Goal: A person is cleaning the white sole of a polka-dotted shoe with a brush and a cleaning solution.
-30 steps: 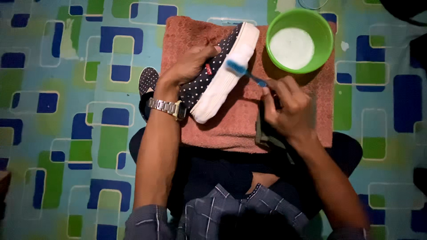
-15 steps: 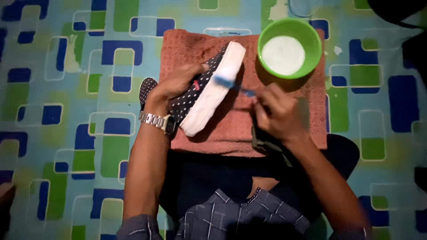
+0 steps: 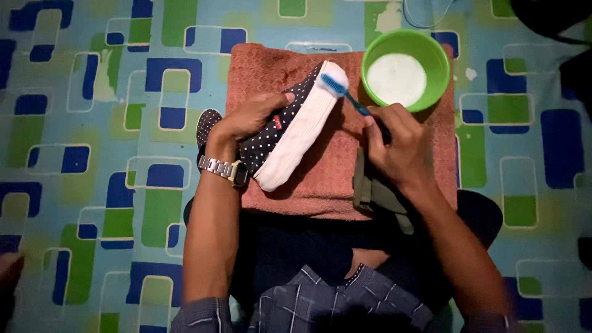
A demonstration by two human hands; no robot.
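Shoe [image 3: 285, 132] (dotted, white-soled) gripped by left hand [image 3: 246, 118]; right hand [image 3: 394, 145] clenches toothbrush [image 3: 345, 92], handle hidden.

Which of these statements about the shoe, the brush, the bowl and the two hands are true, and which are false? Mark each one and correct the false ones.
1. The left hand holds a dark shoe with white dots and a white sole. True.
2. The right hand holds a red sponge. False: it holds a blue toothbrush.
3. The brush head rests on the toe end of the white sole. True.
4. The green bowl is empty. False: it holds a white liquid.
5. The shoe lies over a pinkish towel. True.
6. A watch is worn on the right wrist. False: the metal watch is on the left wrist.
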